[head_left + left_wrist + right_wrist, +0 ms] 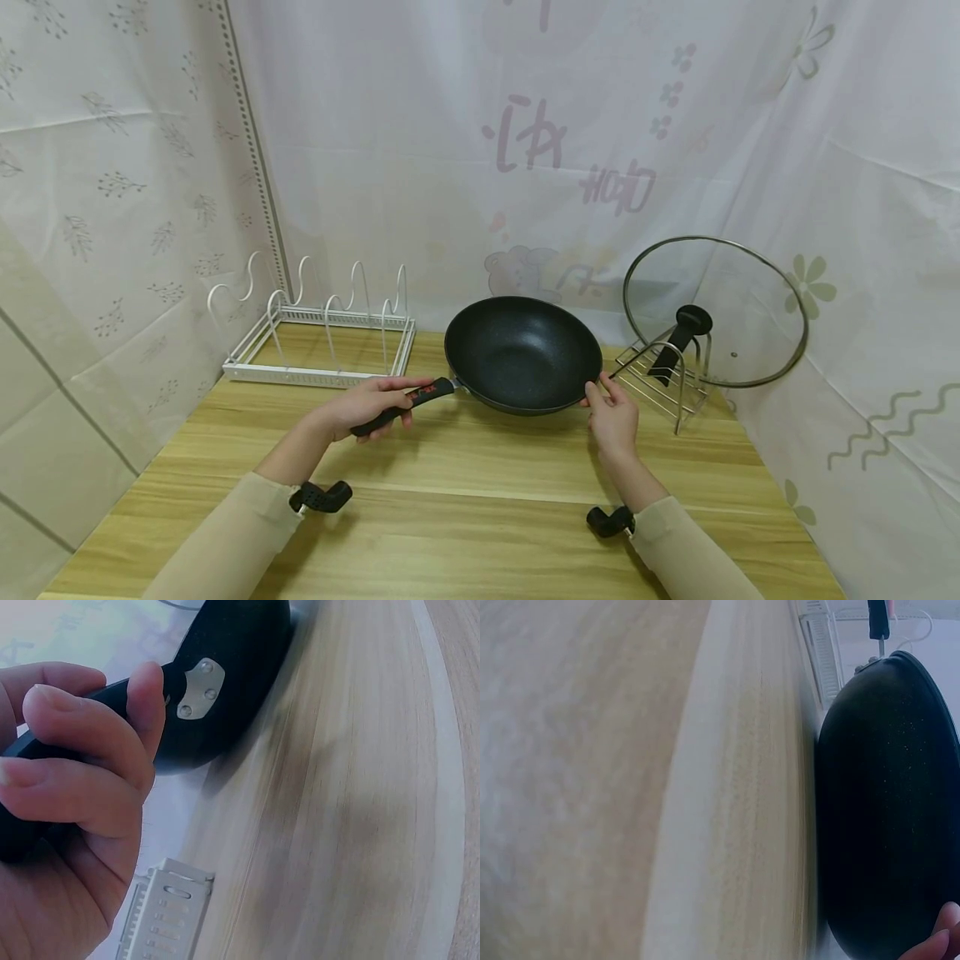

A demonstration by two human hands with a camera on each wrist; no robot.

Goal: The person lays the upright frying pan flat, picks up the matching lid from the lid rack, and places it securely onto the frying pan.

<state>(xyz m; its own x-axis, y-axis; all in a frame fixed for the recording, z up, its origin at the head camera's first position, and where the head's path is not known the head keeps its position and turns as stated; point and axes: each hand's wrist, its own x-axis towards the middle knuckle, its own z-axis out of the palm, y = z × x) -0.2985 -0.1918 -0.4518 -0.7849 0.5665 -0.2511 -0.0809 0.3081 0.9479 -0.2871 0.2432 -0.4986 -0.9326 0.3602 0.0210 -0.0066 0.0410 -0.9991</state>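
Nearest to the viewer are two light sleeves (232, 533), and at each wrist sits a small black device (322, 497). A little farther, over the wooden tabletop (450, 525), the left hand (371, 407) has its grip closed around the black handle (435, 390) of a wok (525, 354), with the fingers curled about it, as the left wrist view also shows. The right hand (615, 417) has a narrow grip: it pinches the wok's rim at the right side, the thumb upon the edge. The wok is between the two hands, in the middle of the tabletop, and its dark hollow is tilted toward the viewer; whether its bottom touches the wood, I cannot tell. Just to the right of it stands a wire holder (678, 400), in which a large glass lid (738, 312) is leaning, with a metal edge and a black knob (693, 319). Beyond the left hand, on the left part of the tabletop, there is a white rack (285, 373) with curved upright dividers. Farthest hangs a pale cloth (390, 125), printed with flowers, sprigs and letters.
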